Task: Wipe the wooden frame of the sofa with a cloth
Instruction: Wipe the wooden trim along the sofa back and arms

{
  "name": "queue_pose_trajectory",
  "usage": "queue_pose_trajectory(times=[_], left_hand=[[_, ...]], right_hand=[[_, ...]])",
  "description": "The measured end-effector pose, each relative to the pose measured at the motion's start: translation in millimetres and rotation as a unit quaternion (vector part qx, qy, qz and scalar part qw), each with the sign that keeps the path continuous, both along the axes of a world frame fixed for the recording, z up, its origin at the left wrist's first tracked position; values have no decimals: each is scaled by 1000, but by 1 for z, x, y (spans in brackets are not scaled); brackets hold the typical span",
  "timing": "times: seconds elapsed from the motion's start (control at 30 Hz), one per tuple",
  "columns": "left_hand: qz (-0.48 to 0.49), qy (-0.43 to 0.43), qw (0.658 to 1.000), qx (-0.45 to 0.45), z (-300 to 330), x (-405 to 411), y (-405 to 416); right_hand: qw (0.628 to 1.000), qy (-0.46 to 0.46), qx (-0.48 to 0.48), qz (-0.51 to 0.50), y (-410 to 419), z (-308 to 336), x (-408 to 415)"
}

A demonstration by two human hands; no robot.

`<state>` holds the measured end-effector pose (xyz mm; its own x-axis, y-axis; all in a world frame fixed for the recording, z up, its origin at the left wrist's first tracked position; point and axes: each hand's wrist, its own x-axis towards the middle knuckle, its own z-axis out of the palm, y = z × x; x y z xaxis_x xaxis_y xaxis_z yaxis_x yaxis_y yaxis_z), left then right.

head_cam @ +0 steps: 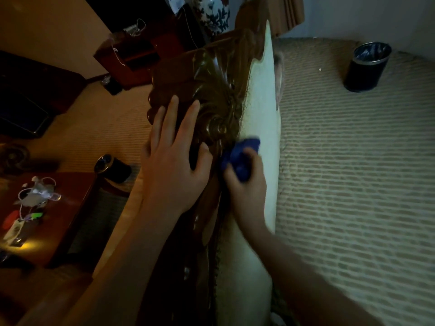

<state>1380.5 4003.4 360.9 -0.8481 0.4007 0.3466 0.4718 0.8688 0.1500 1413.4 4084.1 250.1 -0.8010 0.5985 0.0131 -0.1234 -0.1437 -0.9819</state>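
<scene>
Your left hand [173, 165] lies flat on the carved wooden frame [211, 90] of the sofa, fingers [170, 118] straight and spread wide over the dark, glossy scrollwork, thumb tucked down beside the round carved boss. Nothing is held there; the palm just rests on the wood.

Your right hand [247, 184] has its fingers curled tight round a bunched blue cloth [241, 156]. The cloth sits right at the seam where the brown carving meets the pale upholstered back [261, 95], touching the edge of the frame just below the scroll. This hand is a little blurred, so exactly how each finger lies is hard to tell, but the wad of cloth pokes out above the knuckles.

The two hands are close together, the left on the front of the carving, the right just beside it on the cushion-side edge.

Past the sofa back, on your right, striped beige carpet [353, 172] spreads out with a black waste bin [366, 67] standing on it, well apart from you. To your left, a reddish wooden surface [70, 198] carries a tangle of white cables and small items [30, 208], with a dark round container [113, 167] near its far corner. Further back stands a blue-and-white floral vase [215, 15].
</scene>
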Motion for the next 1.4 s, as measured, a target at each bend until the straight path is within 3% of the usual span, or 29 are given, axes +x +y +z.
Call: queue_pose_trajectory(times=[0.2,0.27,0.33,0.43,0.53,0.6,0.8,1.0,1.17,1.3,1.4], left_hand=[[-2,10,1000,-2,-1,-1,-1],[-1,13,1000,1,-2,0,-2],[-1,11,1000,1,-1,0,-1],[1,12,1000,-2,-1,-1,-1],[8,21,1000,-6,-2,-1,-2],[5,23,1000,-8,-4,1,-2],[2,14,1000,3,-1,0,-4],[0,5,1000,4,1,2,-1],[-14,-10,999,28,3,1,-3],[-16,15,992,121,5,6,-6],[77,-4,949,306,10,13,-8]], right_hand=[[989,96,92,-61,13,28,-47],[995,70,18,-73,31,26,-76],[993,-15,-91,-71,53,25,-103],[989,-83,-106,-56,56,39,-110],[997,54,-46,-42,28,64,-87],[994,94,-11,-62,34,76,-96],[997,-51,-37,-43,84,75,-167],[997,51,-63,-1,14,46,-49],[987,119,58,87,-59,26,85],[984,124,105,76,-36,34,57],[997,43,66,14,-9,49,10]])
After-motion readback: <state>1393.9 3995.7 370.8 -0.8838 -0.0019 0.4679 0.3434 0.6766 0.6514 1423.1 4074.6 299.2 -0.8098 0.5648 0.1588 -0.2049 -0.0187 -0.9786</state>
